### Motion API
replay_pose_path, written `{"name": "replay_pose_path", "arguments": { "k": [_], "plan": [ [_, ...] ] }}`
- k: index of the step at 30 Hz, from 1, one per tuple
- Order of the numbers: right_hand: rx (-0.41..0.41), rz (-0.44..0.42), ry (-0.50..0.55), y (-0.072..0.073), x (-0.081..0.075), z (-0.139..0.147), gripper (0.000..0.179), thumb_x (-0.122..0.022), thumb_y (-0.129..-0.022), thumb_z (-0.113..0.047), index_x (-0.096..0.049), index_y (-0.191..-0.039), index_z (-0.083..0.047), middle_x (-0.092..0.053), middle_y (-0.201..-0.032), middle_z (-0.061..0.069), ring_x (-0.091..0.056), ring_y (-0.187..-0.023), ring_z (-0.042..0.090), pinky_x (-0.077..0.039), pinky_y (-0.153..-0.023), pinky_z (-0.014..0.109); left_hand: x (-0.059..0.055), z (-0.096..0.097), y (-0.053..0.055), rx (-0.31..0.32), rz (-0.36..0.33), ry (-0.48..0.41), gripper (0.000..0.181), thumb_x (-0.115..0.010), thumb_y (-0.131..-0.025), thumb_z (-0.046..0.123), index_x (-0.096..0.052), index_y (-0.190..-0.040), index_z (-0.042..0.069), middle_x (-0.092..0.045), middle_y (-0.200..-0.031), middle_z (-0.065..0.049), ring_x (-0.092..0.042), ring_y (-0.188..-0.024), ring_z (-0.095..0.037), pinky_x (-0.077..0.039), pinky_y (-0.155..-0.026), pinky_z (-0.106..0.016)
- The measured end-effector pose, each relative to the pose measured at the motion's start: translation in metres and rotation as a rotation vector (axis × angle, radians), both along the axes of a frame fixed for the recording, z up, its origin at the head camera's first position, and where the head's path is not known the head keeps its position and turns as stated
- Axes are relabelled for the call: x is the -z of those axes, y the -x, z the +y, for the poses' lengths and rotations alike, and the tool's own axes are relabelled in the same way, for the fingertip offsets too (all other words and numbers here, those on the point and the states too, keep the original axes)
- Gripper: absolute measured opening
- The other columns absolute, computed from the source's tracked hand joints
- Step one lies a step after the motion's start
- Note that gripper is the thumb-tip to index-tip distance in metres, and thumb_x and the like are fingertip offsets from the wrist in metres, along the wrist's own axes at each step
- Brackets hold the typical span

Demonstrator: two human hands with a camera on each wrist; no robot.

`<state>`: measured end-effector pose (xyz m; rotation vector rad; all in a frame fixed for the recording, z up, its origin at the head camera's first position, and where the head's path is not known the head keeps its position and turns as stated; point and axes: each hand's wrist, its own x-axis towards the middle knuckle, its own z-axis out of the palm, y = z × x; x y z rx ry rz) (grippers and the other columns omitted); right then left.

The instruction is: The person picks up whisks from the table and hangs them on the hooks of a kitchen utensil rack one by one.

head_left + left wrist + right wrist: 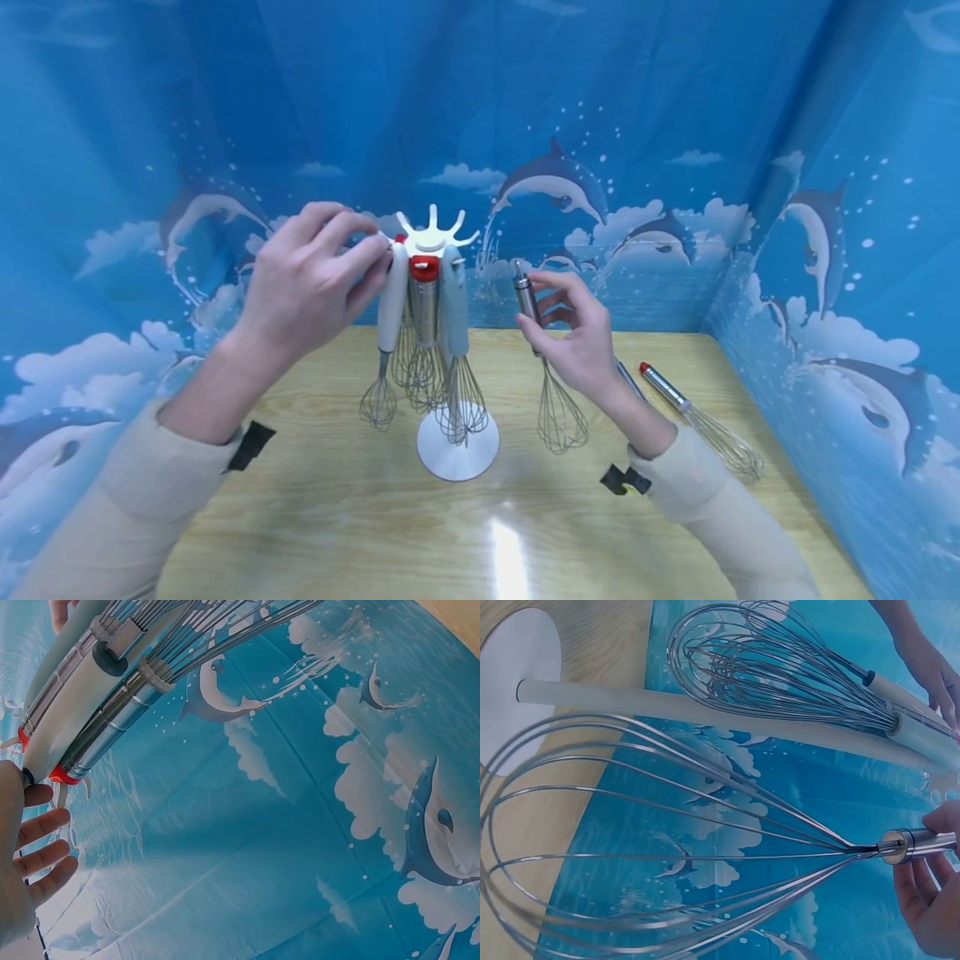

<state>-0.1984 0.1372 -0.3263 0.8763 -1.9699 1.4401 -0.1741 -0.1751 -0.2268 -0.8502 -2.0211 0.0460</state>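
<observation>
A white rotating rack (431, 240) stands on a round base, with several whisks hanging from its hooks. At its left side my left hand (311, 279) pinches the top end of a white-handled whisk (393, 300); in the left wrist view the other fingers (45, 829) are spread. My right hand (573, 325) holds a steel whisk (527, 300) by its handle, upright with the wires down, to the right of the rack and apart from it. Beside the white-handled whisk hang a red-topped steel whisk (425, 312) and a pale blue-handled whisk (454, 308).
On the wooden table (337, 500) at the right lies a red-tipped steel whisk (667, 387). Another handle (630, 379) is partly hidden behind my right forearm. Blue dolphin-print curtains (480, 100) enclose the back and right sides.
</observation>
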Motion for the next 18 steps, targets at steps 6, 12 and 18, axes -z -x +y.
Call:
{"name": "replay_pose_path", "arguments": {
  "k": [6,12,18],
  "plan": [
    [-0.005,0.028,0.003,0.001,-0.008,-0.003,0.053,-0.078,-0.083,0.013,-0.061,-0.132,0.006,-0.068,-0.116,0.026,-0.064,-0.087,0.004,-0.06,-0.071,0.016,0.0,0.0,0.0,0.0,0.006,-0.002,0.021,-0.061,-0.104,0.017,-0.076,-0.104,0.002,-0.077,-0.109,-0.021,-0.068,-0.105,-0.042,-0.062,-0.089,-0.05],
    [-0.022,0.042,0.008,0.0,-0.014,-0.005,0.053,-0.079,-0.082,0.013,-0.061,-0.132,0.006,-0.067,-0.116,0.026,-0.065,-0.088,0.005,-0.061,-0.072,0.018,0.0,0.0,0.001,0.002,0.007,-0.001,0.021,-0.061,-0.104,0.017,-0.076,-0.103,0.003,-0.077,-0.108,-0.021,-0.068,-0.104,-0.042,-0.062,-0.089,-0.05],
    [-0.044,0.07,0.008,0.001,-0.02,-0.009,0.053,-0.078,-0.082,0.014,-0.061,-0.132,0.007,-0.066,-0.116,0.027,-0.066,-0.088,0.005,-0.062,-0.072,0.019,0.0,0.0,0.001,0.002,0.006,-0.003,0.021,-0.061,-0.104,0.017,-0.076,-0.103,0.002,-0.077,-0.108,-0.021,-0.068,-0.104,-0.042,-0.062,-0.089,-0.05]
  ]
}}
